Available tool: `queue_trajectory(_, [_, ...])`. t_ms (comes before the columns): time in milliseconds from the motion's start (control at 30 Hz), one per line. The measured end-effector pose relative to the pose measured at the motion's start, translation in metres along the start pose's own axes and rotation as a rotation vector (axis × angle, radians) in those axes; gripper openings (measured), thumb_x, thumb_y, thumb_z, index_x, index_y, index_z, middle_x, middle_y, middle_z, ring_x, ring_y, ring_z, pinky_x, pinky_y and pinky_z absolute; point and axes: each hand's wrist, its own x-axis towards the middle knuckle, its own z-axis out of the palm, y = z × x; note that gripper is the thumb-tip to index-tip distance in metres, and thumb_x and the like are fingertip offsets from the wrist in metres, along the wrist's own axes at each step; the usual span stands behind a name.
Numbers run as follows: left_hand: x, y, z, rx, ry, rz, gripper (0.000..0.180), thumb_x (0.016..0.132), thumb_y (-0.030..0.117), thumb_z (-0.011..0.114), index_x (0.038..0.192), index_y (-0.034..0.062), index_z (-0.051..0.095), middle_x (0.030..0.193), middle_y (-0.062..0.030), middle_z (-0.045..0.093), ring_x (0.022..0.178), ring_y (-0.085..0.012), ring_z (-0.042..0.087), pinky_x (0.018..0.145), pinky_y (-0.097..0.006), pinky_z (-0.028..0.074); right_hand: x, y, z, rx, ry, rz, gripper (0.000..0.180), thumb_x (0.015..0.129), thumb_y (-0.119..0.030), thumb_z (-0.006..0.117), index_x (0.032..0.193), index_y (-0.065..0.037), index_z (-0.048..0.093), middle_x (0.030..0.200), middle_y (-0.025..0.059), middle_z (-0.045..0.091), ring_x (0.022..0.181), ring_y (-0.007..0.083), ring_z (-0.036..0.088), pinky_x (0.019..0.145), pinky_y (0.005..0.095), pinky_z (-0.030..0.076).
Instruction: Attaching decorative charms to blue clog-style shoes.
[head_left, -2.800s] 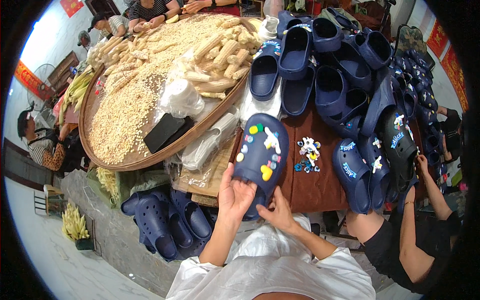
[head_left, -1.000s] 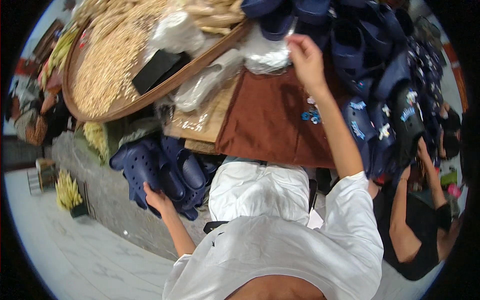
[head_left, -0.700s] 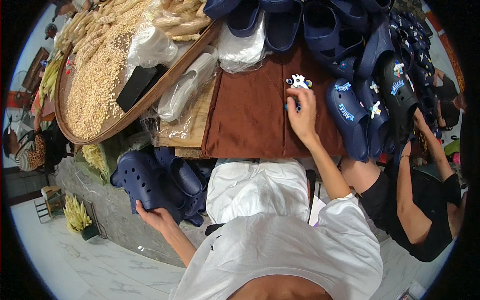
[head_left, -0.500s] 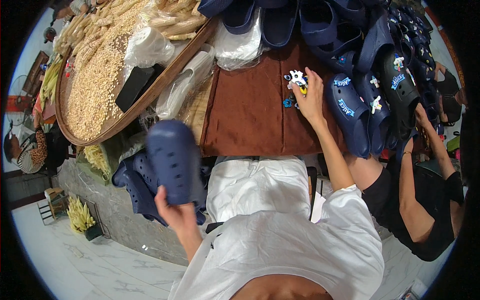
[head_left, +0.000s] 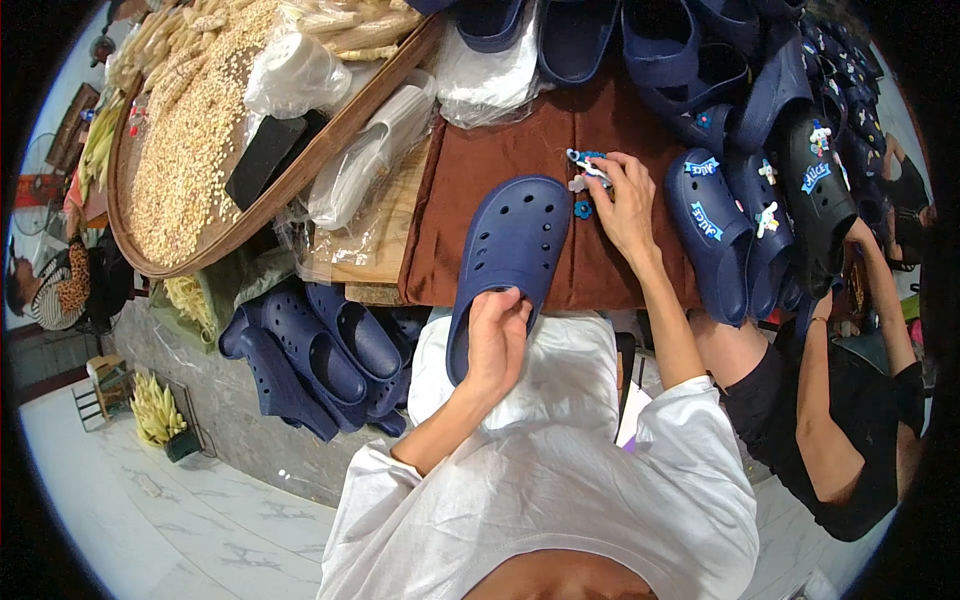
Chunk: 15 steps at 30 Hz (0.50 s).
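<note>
A plain navy clog (head_left: 517, 222) with round holes is in my left hand (head_left: 494, 340), its toe pointing away over the near edge of the brown cloth (head_left: 480, 150). The fingers of that hand close around the clog's opening. On the cloth to the right, my right hand (head_left: 625, 200) has its fingers bent over a small cluster of shoe charms (head_left: 592, 168) in white and blue. A blue flower charm (head_left: 583, 210) lies just below them. Whether the fingertips pinch one of the charms is hard to see.
Decorated navy clogs (head_left: 705, 225) and a black clog (head_left: 815, 180) stand at the right. Plain clogs (head_left: 315, 350) pile up at lower left. A woven tray (head_left: 300, 165) of corn kernels fills the upper left. A person in black (head_left: 850, 420) works at the right.
My left hand has carried the clog rightward from above the pile to the front of the cloth. My right hand has stayed at the charms, its fingers shifting among them.
</note>
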Motion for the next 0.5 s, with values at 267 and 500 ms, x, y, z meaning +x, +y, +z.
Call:
queue_trajectory(267, [0.040, -0.001, -0.030, -0.179, 0.091, -0.158, 0.025, 0.095, -0.003, 0.044, 0.117, -0.0041, 0.056, 0.120, -0.0143, 0.062, 0.105, -0.0224, 0.061, 0.092, -0.038, 0.051, 0.016, -0.031, -0.033, 0.429, -0.038, 0.228, 0.021, 0.095, -0.018, 0.061, 0.108, -0.004, 0.069, 0.099, 0.0093, 0.066, 0.088, 0.0199, 0.063, 0.078, 0.0321, 0.049])
queue_trajectory(500, [0.083, 0.001, -0.029, -0.302, -0.100, -0.269, 0.030, 0.100, 0.009, 0.046, 0.127, -0.0042, 0.052, 0.131, -0.0163, 0.057, 0.114, -0.0257, 0.059, 0.101, -0.039, 0.048, 0.015, -0.079, -0.032, 0.717, -0.322, 0.242, 0.025, 0.090, -0.015, 0.068, 0.112, -0.004, 0.065, 0.088, 0.0044, 0.068, 0.079, 0.0094, 0.061, 0.072, 0.0250, 0.049])
